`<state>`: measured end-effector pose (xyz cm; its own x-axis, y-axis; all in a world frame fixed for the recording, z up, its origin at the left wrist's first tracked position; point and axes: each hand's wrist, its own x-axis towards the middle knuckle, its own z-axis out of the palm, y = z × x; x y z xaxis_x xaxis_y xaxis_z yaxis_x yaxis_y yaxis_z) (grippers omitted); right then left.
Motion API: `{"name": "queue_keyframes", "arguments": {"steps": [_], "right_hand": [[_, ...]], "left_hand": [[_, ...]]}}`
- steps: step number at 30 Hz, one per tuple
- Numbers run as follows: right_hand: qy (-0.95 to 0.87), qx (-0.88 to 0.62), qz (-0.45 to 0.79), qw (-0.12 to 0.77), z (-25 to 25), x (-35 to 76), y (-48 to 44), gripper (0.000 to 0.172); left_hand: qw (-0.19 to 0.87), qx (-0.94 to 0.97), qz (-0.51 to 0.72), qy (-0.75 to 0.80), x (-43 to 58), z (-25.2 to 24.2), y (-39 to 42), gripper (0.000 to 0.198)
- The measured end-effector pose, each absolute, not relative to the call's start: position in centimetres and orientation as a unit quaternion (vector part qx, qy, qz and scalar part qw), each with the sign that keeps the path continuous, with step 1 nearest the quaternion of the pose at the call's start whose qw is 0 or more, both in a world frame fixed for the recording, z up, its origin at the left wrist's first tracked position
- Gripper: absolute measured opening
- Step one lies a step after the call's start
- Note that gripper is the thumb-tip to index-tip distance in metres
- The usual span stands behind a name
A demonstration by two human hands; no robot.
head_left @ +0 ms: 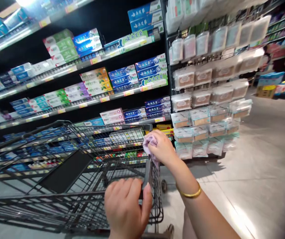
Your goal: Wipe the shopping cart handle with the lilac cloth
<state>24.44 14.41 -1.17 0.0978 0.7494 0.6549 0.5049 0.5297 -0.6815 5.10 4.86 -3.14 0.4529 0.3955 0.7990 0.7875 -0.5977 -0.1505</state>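
A dark wire shopping cart point(65, 172) fills the lower left, tilted in view. My left hand point(126, 207) is closed around the cart's rear handle bar near its right corner. My right hand point(162, 147), with a gold bangle on the wrist, is closed on a crumpled pale purple cloth point(149, 142) and presses it against the cart's upper right rim. The basket looks bare apart from a dark flap lying inside.
Lit shelves of boxed toothpaste point(122, 79) run along the left behind the cart. An end rack of hanging packs of cotton swabs point(207, 99) stands just right of the cart. Grey tiled floor point(261, 159) opens to the right toward more stocked displays.
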Motion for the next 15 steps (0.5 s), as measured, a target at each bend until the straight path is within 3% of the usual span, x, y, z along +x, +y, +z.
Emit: {"name": "queue_keyframes", "arguments": {"steps": [3, 7, 9, 13, 15], "right_hand": [[-0.636, -0.483, 0.095, 0.594, -1.4, 23.9, 14.1, 0.022], [-0.727, -0.309, 0.236, 0.567, -0.4, 24.5, 12.9, 0.028], [-0.724, -0.286, 0.234, 0.583, -0.9, 24.6, 13.9, 0.033], [-0.531, -0.415, 0.144, 0.725, -4.1, 23.8, 17.2, 0.033], [-0.439, -0.469, 0.139, 0.754, -5.0, 23.3, 17.8, 0.034]], "left_hand": [[0.273, -0.807, -0.387, -0.353, 5.2, -3.3, 5.2, 0.012], [0.277, -0.8, -0.394, -0.358, 5.2, -3.5, 5.3, 0.013], [0.279, -0.8, -0.395, -0.356, 5.2, -3.6, 5.3, 0.012], [0.282, -0.799, -0.398, -0.351, 5.0, -3.6, 5.4, 0.01], [0.287, -0.801, -0.398, -0.344, 5.0, -3.5, 5.5, 0.008]]}}
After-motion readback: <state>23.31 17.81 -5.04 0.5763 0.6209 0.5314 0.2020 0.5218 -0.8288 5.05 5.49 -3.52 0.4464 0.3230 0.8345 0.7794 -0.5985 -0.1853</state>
